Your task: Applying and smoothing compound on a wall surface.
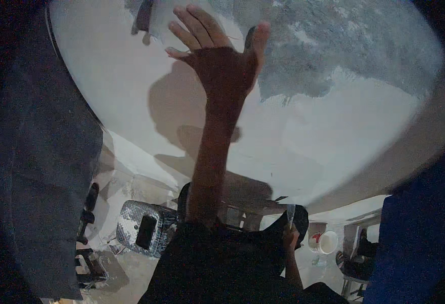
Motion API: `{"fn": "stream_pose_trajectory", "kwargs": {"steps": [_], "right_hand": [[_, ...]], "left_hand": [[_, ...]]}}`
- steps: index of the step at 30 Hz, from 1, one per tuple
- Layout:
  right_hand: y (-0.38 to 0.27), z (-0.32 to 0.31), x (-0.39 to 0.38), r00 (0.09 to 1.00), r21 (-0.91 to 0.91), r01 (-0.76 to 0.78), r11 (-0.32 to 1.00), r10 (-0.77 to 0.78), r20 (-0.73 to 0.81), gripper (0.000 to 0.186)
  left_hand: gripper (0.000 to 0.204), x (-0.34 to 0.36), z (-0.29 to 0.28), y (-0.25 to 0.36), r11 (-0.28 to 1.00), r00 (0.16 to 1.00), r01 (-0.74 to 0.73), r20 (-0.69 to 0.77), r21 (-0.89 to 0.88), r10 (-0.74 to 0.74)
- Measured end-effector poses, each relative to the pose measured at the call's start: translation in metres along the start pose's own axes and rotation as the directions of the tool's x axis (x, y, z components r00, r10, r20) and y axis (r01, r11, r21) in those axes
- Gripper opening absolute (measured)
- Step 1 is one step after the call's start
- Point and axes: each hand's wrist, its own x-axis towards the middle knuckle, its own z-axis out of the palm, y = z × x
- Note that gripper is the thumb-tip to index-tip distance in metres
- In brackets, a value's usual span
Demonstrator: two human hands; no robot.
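Note:
My left hand (217,43) is raised in front of a pale wall (293,137), fingers spread and thumb to the right, with nothing held. Whether the palm touches the wall I cannot tell. Right of the hand, a rough grey patch (303,66) with a ragged edge meets the smooth white part. Low on the right, my right hand (292,238) is closed round the handle of a putty knife (291,210), its blade pointing up. This knife is well away from the raised hand.
A speckled black-and-white stool-like piece (131,223) with a dark opening stands lower left. Near it is a dark stool (93,268). A white bucket (328,242) sits on the floor at right. Grey (40,152) and blue surfaces (410,243) flank the view.

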Motion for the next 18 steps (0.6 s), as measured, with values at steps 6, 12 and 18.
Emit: {"fn": "stream_pose_trajectory", "kwargs": {"steps": [6,12,18], "right_hand": [[-0.030,0.009,-0.006,0.997,0.042,-0.052,0.998,0.049,0.064,0.042],[0.045,-0.002,-0.003,0.983,0.019,0.175,0.984,-0.176,0.056,0.038],[0.017,0.002,0.000,0.997,-0.192,0.076,0.978,-0.073,0.024,0.025]], "left_hand": [[0.099,-0.129,-0.032,0.013,0.981,0.925,0.030,0.377,-0.189,0.045],[0.099,0.003,-0.009,0.006,0.994,0.996,-0.034,0.081,-0.103,0.042],[0.094,-0.076,-0.040,0.010,0.968,0.947,-0.007,0.308,-0.253,0.087]]}}
